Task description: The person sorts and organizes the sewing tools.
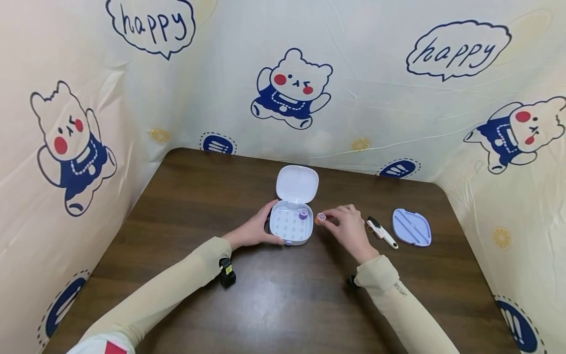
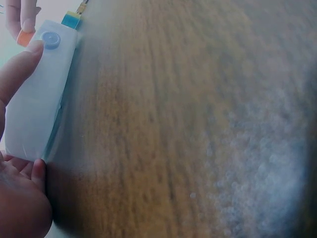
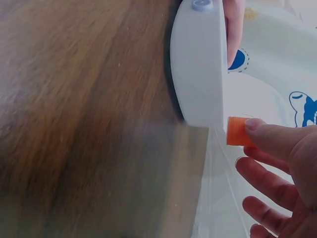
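Orange in colour, the spool (image 3: 238, 131) is pinched between thumb and fingertips by the right hand (image 1: 349, 228), roughly upright, just right of the white box (image 1: 300, 242), whose pegs (image 1: 285, 228) lie leftward and whose opposite side is held by the left hand (image 1: 256, 230).

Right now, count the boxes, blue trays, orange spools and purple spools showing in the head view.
Box: 1
Blue tray: 1
Orange spool: 1
Purple spool: 1
Total: 4
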Tool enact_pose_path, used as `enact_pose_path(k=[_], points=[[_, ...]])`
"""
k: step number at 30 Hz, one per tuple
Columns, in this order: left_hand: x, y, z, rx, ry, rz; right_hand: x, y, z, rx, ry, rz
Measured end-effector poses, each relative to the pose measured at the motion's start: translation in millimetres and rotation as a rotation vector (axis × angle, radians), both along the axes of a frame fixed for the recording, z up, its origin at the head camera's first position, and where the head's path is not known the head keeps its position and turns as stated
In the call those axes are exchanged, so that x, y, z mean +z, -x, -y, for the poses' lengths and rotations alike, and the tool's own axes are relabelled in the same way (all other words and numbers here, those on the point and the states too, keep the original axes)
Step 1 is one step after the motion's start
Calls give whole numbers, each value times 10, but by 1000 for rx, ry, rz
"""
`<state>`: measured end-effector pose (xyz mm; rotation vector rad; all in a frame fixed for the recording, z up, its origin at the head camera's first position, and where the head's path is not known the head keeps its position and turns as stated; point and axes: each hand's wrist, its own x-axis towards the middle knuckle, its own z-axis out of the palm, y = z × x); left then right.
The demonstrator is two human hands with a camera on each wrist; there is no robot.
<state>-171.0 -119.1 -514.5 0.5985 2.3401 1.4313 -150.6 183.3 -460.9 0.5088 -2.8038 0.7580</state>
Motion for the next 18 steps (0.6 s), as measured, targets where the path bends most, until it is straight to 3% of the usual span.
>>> enact_pose_path(k=[18], points=[[2, 5, 0, -4, 24, 4, -12, 119, 263, 51, -21, 18]])
